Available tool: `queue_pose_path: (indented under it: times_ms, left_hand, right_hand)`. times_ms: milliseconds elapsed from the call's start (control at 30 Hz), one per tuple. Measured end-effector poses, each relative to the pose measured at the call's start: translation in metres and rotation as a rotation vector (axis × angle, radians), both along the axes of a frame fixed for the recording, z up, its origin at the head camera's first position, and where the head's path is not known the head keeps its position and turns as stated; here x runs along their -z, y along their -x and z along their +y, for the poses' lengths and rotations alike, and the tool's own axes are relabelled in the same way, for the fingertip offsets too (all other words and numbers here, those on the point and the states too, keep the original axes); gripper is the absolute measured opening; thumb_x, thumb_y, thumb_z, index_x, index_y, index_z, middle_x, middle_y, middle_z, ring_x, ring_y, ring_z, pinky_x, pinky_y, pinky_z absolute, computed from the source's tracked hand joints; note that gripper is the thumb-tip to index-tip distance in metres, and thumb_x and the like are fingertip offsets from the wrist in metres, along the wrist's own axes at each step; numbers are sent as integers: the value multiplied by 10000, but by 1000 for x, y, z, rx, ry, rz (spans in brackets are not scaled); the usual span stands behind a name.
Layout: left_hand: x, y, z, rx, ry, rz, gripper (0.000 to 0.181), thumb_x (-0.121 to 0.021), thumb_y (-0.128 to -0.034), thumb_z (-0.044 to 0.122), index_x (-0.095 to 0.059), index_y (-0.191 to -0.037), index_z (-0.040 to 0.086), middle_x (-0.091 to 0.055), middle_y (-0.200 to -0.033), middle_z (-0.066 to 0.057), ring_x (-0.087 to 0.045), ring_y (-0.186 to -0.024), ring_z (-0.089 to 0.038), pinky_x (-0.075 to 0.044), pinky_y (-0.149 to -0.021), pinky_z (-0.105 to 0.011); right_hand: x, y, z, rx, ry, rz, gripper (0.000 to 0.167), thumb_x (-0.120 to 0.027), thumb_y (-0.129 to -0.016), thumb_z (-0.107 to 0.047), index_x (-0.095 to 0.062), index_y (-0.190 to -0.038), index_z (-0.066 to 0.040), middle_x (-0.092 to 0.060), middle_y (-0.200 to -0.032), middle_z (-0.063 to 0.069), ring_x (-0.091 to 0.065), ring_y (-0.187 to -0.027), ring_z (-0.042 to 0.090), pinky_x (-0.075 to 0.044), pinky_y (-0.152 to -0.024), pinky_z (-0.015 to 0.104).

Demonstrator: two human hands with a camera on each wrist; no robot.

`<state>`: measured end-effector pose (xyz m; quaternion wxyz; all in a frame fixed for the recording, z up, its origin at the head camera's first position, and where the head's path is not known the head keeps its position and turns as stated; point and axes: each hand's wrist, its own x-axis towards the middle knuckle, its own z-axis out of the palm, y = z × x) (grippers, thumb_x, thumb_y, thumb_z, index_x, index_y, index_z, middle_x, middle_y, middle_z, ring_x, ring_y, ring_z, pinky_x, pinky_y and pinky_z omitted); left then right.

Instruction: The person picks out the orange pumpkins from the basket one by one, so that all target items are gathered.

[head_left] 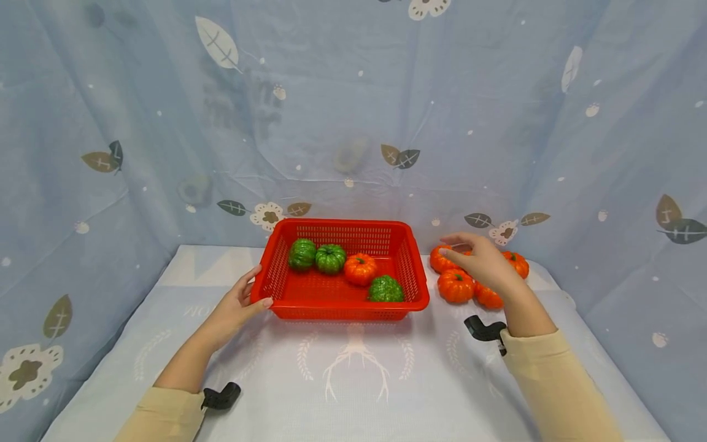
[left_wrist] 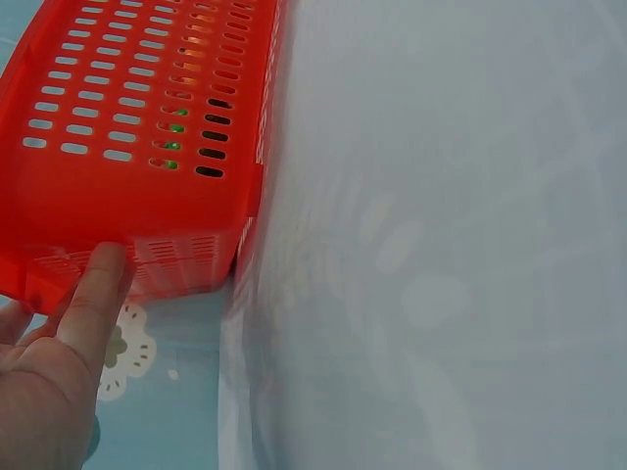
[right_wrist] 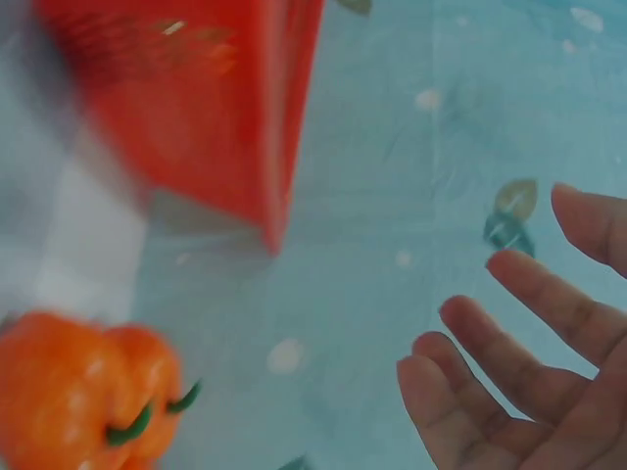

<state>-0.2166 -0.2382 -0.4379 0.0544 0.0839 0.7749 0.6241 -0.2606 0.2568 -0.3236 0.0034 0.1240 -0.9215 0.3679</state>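
A red plastic basket [head_left: 331,310] stands on the table, holding small green pumpkins [head_left: 331,259] and one orange pumpkin [head_left: 361,269]. My left hand [head_left: 237,310] grips its near left corner, thumb at the front rim and the other fingers along the left side. The left wrist view shows the basket wall [left_wrist: 127,196] close by those fingers. Over a cluster of orange pumpkins [head_left: 455,286] to the basket's right hovers my right hand [head_left: 486,264], partly covering them. In the right wrist view its spread fingers [right_wrist: 519,343] hold nothing, apart from the blurred orange pumpkins [right_wrist: 59,392].
A pale patterned cloth covers the table [head_left: 353,380]. Blue printed curtains [head_left: 331,110] close it in at the back and sides, right behind the basket. Each wrist carries a black camera mount [head_left: 221,397].
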Motion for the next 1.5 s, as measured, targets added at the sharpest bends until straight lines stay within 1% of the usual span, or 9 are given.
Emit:
queue_pose_path:
  times_ms: [233,367,500,633,867,967,1200,1367,1500]
  left_hand:
    - [3,2,-2,-14,17,-18,884,-681,-960,167,-93,-1620,177,-285,-1585,-209,-364,-1414,-409,-493,-1007,-322]
    - [3,2,-2,-12,12,-14,884,-683,-958,168,-98,-1621,179,-285,-1584,-210,-362,-1413,-417,-494,-1007,-348]
    - [2,2,-1,-7,0,-6,881,-681,-957,149,-102,-1620,175,-287,-1582,-212,-364,-1410,-416,-501,-991,-303]
    - [1,1,-1,-4,-8,-7,877,-679,-958,139,-106,-1620,183,-286,-1585,-209,-364,-1413,-408,-500,-981,-268]
    - [-2,0,0,-4,-5,-2,904,-704,-948,188,-101,-1622,187,-280,-1589,-217,-370,-1412,-412,-496,-1001,-299]
    - [-1,-1,-1,1,-15,-9,904,-700,-950,179,-96,-1622,186,-270,-1594,-216,-366,-1412,-412,-496,-994,-280]
    - [1,1,-1,-3,0,-3,880,-688,-956,162,-112,-1620,187,-291,-1585,-212,-377,-1406,-411,-499,-997,-296]
    - [5,5,0,0,-4,1,884,-695,-951,161,-115,-1618,177,-315,-1572,-209,-389,-1398,-407,-497,-994,-288]
    - [5,5,-2,1,-12,-4,885,-690,-952,142,-107,-1618,167,-306,-1572,-219,-382,-1399,-417,-498,-985,-273]
  right_hand:
    - [-19,23,-42,-104,21,-91,485,-670,-967,-352,-586,-1377,-107,-593,-1358,155,-561,-1238,345,-492,-1002,531]
    - [-27,40,-62,-170,57,-102,438,-668,-976,-265,-588,-1370,-92,-584,-1359,159,-562,-1235,352,-474,-1014,530]
    - [-30,57,-78,-198,74,-101,423,-670,-975,-252,-597,-1367,-110,-578,-1367,143,-541,-1257,351,-455,-1039,524]
    - [-19,74,-92,-235,108,-144,417,-656,-984,-214,-590,-1379,-97,-557,-1397,172,-540,-1261,365,-466,-1041,515]
    - [18,100,-106,-260,290,-369,474,-624,-997,-118,-494,-1435,9,-449,-1478,246,-491,-1324,371,-403,-1101,530]
    - [31,105,-110,-245,276,-423,504,-628,-996,-135,-470,-1452,14,-452,-1481,228,-473,-1343,354,-385,-1112,539]
    - [43,111,-117,-233,228,-502,478,-602,-1012,-144,-480,-1455,-15,-475,-1468,170,-464,-1350,336,-384,-1119,524]
    - [52,117,-118,-255,129,-518,460,-568,-1019,-109,-474,-1459,-11,-462,-1488,168,-480,-1334,324,-428,-1090,480]
    - [61,122,-123,-271,66,-517,473,-576,-1005,-80,-475,-1465,-27,-466,-1479,186,-497,-1280,296,-463,-1033,450]
